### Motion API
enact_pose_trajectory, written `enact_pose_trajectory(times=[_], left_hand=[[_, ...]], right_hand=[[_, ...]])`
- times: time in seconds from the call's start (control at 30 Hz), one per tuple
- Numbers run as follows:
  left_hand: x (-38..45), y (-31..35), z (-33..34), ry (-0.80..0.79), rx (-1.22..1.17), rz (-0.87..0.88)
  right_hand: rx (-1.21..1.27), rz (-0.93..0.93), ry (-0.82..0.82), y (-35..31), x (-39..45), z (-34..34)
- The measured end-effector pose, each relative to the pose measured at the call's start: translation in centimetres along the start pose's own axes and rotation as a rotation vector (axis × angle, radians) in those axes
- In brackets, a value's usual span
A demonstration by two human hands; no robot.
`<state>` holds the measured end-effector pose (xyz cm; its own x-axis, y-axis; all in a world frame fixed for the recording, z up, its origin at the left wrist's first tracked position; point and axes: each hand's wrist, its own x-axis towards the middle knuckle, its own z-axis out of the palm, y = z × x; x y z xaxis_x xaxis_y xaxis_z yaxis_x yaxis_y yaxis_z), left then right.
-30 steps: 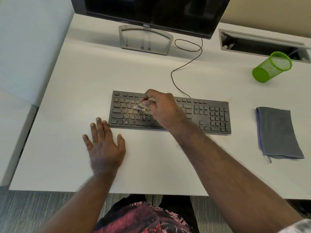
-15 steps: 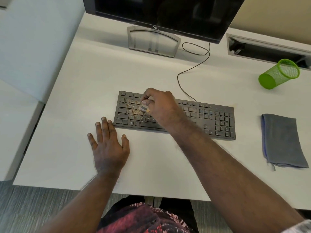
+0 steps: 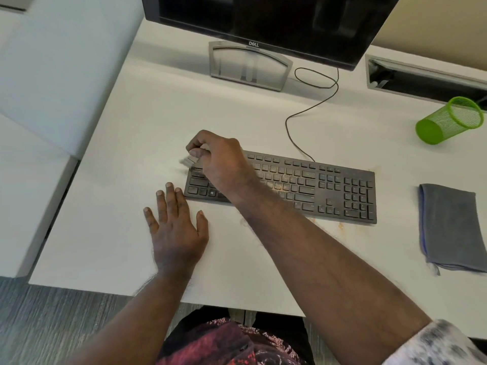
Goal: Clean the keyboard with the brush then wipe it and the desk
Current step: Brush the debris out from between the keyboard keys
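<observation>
Dell monitor (image 3: 263,19) on grey stand (image 3: 249,65) top centre; green mesh cup (image 3: 449,121) tipped over at upper right; open cable tray (image 3: 427,77) right of monitor; grey carpet (image 3: 52,325) lower left.

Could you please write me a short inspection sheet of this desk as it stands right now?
Surface: white desk, with orange-brown specks by the keyboard's near edge.
Job's things: black keyboard, crumbs among its keys; small brush, blurred, at the keyboard's far-left corner; folded grey cloth lying unused to the right.
Clutter: green mesh pen cup on its side.
Hands: right hand grips the brush; left hand rests flat on the desk, fingers straight.
Cables: keyboard cable loops toward the monitor.
Surroundings: Dell monitor on its stand, cable slot, grey floor.
</observation>
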<state>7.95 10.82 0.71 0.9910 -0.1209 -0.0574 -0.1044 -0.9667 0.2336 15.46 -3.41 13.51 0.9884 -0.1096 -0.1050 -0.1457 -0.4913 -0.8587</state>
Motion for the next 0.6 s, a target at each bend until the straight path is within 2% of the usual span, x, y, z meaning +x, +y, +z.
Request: enact_pose_trajectory(times=[0.13, 0.3, 0.43, 0.6], left_hand=[[0.0, 0.0, 0.0, 0.007, 0.001, 0.003], [0.0, 0.0, 0.0, 0.023, -0.004, 0.007], [0.0, 0.0, 0.0, 0.011, 0.002, 0.008], [0.0, -0.1, 0.1, 0.007, 0.004, 0.003]], right_hand=[[-0.098, -0.001, 0.052, -0.1, -0.4, -1.9], [-0.387, 0.032, 0.046, 0.3, -0.9, -3.5], [-0.295, -0.005, -0.021, 0.1, -0.7, -1.8], [-0.112, 0.001, 0.003, 0.3, -0.3, -0.5]])
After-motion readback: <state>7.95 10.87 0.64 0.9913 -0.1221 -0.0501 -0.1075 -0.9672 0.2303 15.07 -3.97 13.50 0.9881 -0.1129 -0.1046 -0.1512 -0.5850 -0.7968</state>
